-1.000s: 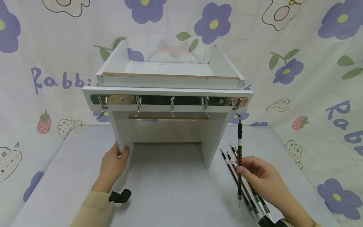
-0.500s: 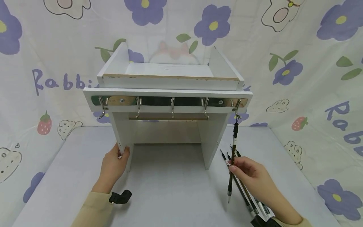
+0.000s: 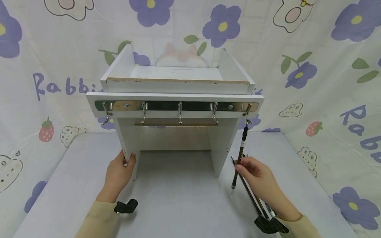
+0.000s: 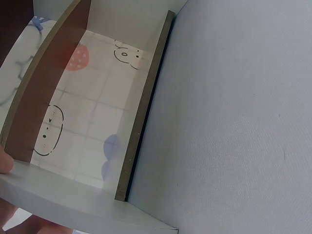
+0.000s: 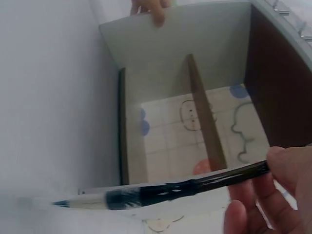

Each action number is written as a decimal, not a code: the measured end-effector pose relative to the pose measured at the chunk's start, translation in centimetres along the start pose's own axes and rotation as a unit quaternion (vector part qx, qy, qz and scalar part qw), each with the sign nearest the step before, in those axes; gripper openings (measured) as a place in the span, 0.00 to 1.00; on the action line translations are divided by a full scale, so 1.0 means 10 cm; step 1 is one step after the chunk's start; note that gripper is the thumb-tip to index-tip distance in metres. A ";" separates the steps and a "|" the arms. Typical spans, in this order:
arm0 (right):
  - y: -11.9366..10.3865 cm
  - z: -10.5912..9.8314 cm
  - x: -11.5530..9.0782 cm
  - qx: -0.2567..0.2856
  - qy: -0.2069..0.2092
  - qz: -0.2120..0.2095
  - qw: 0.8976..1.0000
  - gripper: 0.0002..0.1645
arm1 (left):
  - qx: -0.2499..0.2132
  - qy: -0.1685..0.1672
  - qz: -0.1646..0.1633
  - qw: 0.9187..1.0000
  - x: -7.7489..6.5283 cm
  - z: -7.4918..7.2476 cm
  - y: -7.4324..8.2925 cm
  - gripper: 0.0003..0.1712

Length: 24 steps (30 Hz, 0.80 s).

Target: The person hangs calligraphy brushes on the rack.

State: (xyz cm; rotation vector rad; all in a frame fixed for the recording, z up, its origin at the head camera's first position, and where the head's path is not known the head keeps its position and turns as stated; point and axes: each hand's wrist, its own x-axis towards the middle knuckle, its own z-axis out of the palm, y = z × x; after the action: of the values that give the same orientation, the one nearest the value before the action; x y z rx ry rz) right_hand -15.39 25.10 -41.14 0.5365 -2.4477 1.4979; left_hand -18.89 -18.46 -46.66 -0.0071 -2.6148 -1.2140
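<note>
My right hand (image 3: pixel 257 175) pinches the shaft of a dark calligraphy brush (image 3: pixel 240 150), whose white tip with a dark point (image 5: pixel 78 202) shows in the right wrist view. The brush slants, its top loop right at the rightmost hook (image 3: pixel 248 114) of a metal hook rail (image 3: pixel 166 105). That rail runs along the front of a white wooden shelf stand (image 3: pixel 178 88). On the other side, my left hand (image 3: pixel 117 177) grips the front edge of the stand's left side panel (image 3: pixel 128 142), thumb on the inner face.
Several more brushes (image 3: pixel 249 191) lie on the white table (image 3: pixel 178 205) to the right of the stand, partly hidden under my right hand and wrist camera (image 3: pixel 269 224). Behind the stand hangs a cloth (image 3: pixel 297 132) printed with flowers and rabbits.
My right hand has moved left and slightly up, swinging the brush's lower end leftward so it tilts, while its loop stays by the rightmost hook. The left hand keeps its grip.
</note>
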 end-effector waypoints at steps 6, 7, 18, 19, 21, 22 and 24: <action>0.09 0.10 0.09 -0.045 0.036 -0.028 0.998 0.06 | -0.001 -0.003 -0.004 1.000 0.00 0.00 0.00 0.31; 0.11 0.11 0.10 -0.053 0.039 -0.027 0.997 0.06 | -0.002 -0.005 -0.006 1.000 0.00 0.00 0.00 0.31; 0.17 0.17 0.21 -0.075 0.053 0.004 0.996 0.06 | 0.001 -0.005 -0.004 1.000 0.00 0.00 0.00 0.31; 0.17 0.18 0.21 -0.073 0.053 0.004 0.996 0.06 | 0.001 -0.004 -0.005 1.000 0.00 0.00 0.00 0.31; 0.18 0.18 0.23 -0.069 0.055 0.003 0.996 0.06 | 0.002 -0.003 -0.006 1.000 0.00 0.00 -0.01 0.31; 0.18 0.19 0.23 -0.066 0.055 0.002 0.996 0.06 | 0.001 -0.003 -0.006 1.000 0.00 0.00 -0.01 0.31; 0.18 0.20 0.24 -0.060 0.056 0.002 0.997 0.06 | 0.002 -0.001 -0.006 1.000 0.00 0.00 -0.01 0.31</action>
State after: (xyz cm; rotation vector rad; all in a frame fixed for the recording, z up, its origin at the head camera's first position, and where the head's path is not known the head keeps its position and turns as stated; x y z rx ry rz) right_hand -18.29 23.66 -42.63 0.4139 -2.4344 1.3323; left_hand -18.92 -18.51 -46.79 0.0079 -2.6231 -1.2141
